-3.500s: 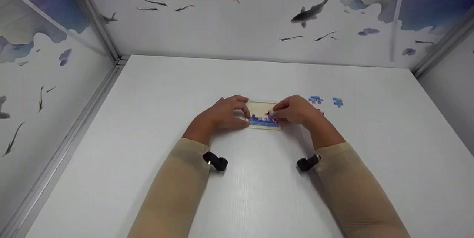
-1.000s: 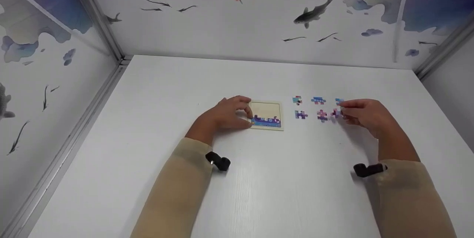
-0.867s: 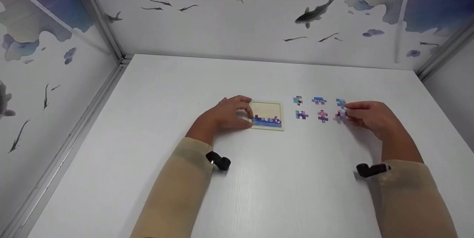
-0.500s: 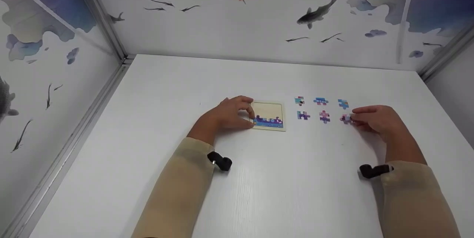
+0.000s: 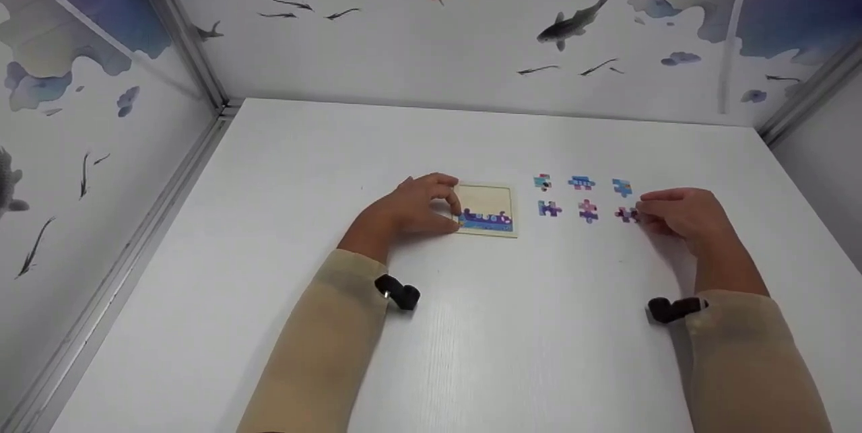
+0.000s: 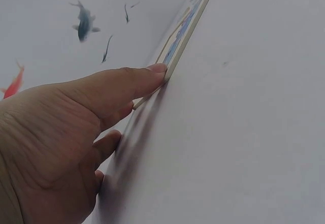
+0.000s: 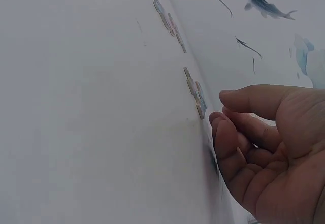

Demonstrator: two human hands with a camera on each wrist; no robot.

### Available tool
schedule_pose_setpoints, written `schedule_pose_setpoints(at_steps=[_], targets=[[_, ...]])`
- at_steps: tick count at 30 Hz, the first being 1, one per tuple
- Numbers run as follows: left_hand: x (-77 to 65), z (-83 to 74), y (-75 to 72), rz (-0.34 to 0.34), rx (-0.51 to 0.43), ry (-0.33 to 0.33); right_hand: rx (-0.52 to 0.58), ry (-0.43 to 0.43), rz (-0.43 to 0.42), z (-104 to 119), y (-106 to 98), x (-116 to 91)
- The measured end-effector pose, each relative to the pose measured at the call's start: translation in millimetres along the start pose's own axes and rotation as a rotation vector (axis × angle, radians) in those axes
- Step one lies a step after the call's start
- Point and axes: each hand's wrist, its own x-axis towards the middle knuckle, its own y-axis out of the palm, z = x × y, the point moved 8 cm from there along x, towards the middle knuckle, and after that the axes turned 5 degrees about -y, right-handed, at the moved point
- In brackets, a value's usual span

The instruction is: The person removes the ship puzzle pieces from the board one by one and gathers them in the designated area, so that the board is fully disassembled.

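Observation:
My left hand [image 5: 419,207] holds the left side of a small wooden puzzle board [image 5: 488,197], thumb at its near corner and fingers along its edge. Blue and purple pieces [image 5: 486,221] fill the board's lower part; bare wood shows above. My right hand [image 5: 687,214] is just right of a purple-pink jigsaw piece [image 5: 627,215] lying on the table, fingertips close to its edge. In the right wrist view the thumb stands apart from the loosely curled fingers [image 7: 226,137], with nothing between them.
More jigsaw pieces lie in two rows right of the board: a teal one [image 5: 543,182], two blue ones [image 5: 581,182], a purple one [image 5: 549,209] and a pink one [image 5: 588,211]. A white panel with painted fish [image 5: 569,22] rises behind the white table [image 5: 431,352].
Earlier my right hand was at the board with a piece in its fingers. It moved right, set the purple-pink piece down at the row's end and let go. My left hand stayed.

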Motion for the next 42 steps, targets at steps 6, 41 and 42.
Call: schedule_pose_setpoints(at_steps=[6, 41, 42], targets=[[0.4, 0.0, -0.7, 0.01, 0.003, -0.01, -0.017, -0.035, -0.004, 16, 9, -1], [1.6, 0.8, -2.0, 0.01, 0.029, 0.019, 0.098, -0.329, 0.389, 197, 184, -46], [1.8, 0.6, -1.7, 0.011, 0.032, 0.023, 0.082, -0.322, 0.381, 195, 185, -44]])
